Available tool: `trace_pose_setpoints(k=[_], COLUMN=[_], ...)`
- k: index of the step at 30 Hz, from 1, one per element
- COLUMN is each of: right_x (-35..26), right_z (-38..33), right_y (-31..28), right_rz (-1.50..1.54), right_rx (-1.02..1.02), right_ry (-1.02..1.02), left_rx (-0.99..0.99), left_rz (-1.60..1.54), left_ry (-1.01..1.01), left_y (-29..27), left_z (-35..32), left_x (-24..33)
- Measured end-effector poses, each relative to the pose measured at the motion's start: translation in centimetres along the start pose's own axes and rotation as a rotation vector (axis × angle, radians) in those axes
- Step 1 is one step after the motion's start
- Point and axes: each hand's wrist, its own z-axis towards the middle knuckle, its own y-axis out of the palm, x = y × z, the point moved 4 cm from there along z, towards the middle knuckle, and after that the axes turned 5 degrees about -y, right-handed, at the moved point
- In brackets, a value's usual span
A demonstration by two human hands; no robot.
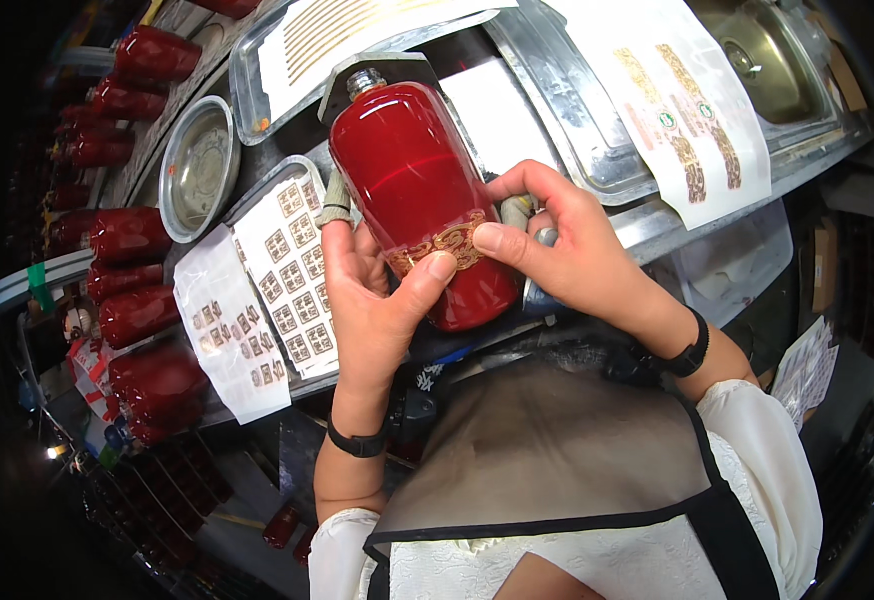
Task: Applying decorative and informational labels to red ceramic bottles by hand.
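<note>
A glossy red bottle (412, 175) with a short grey neck lies tilted between my hands, neck pointing away from me. A gold patterned decal (444, 243) sits on its lower body. My left hand (372, 300) cradles the bottle from the left, with its thumb pressed on the decal. From the right, my right hand (557, 245) presses its thumb on the decal's other end, its fingers curled behind the bottle. A small grey piece shows under its fingers.
Sheets of small gold square decals (292, 260) lie in a tray at left. A round metal bowl (197, 165) sits beyond. Several red bottles (132, 280) line the left side. Metal trays with larger decal sheets (677, 100) stand behind, and a sink (767, 60) at far right.
</note>
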Motion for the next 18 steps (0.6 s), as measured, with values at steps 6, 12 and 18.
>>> trace_pose_setpoints(k=[6, 12, 18], right_x=[0.2, 0.5, 1.3], right_z=[0.1, -0.1, 0.3], right_y=[0.0, 0.1, -1.0], right_rz=[-0.041, -0.039, 0.216], right_rx=[0.023, 0.018, 0.024], right_ry=[-0.083, -0.105, 0.015], left_rx=[-0.005, -0.028, -0.168], left_rz=[-0.073, -0.079, 0.385], left_ry=[-0.023, -0.045, 0.128], left_y=[0.1, -0.6, -2.6], left_z=[0.1, -0.1, -1.3], left_x=[0.1, -0.7, -0.8])
